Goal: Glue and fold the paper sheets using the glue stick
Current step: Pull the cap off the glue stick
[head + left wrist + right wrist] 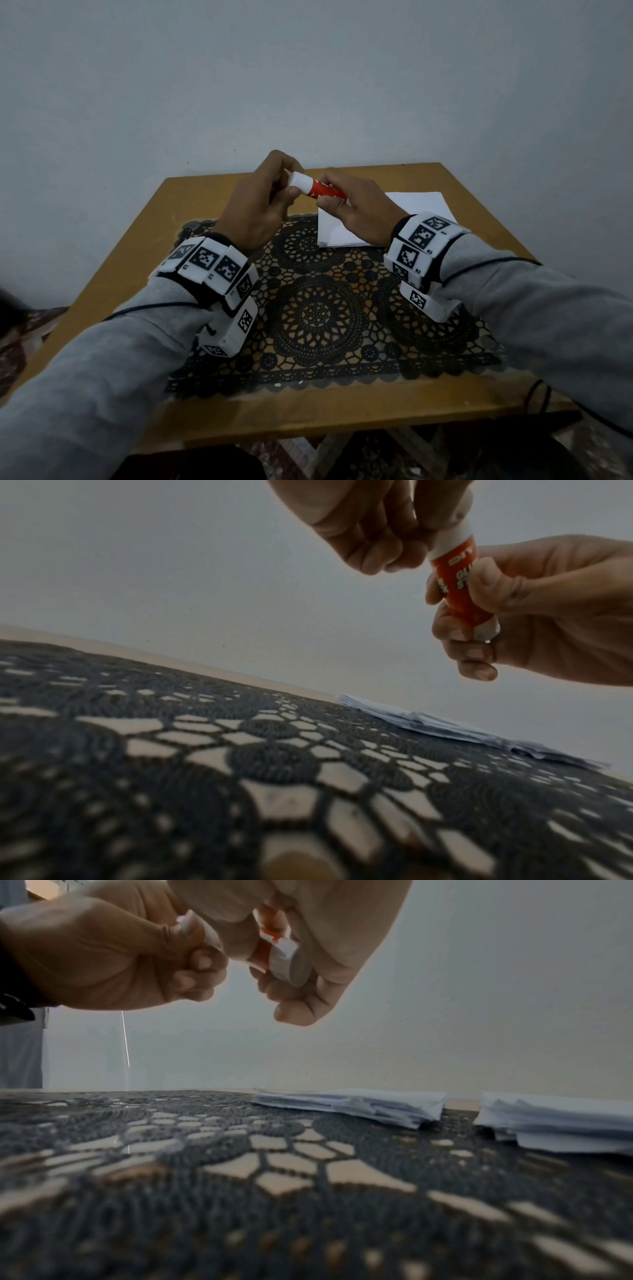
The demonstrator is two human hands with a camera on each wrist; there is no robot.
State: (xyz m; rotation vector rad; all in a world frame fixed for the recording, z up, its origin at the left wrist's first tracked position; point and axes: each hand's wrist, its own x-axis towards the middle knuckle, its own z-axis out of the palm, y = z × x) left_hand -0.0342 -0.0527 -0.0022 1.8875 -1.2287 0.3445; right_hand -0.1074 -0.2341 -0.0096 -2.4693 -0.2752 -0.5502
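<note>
Above the table [144,240], both hands gripping the near-level glue stick [320,189], white cap leftward.

"R2", "R3" on right wrist markers [416,255]

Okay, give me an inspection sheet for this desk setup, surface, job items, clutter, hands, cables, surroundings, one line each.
Surface: wooden table with a black lace mat across its middle.
Job's things: red and white glue stick held above the table; paper sheets in two stacks on the far right part.
Clutter: nothing seen.
Hands: left hand pinches the white cap end; right hand grips the red body.
Cables: thin black cable over the right sleeve, another over the left sleeve.
Surroundings: plain pale wall behind the table; patterned floor below.
</note>
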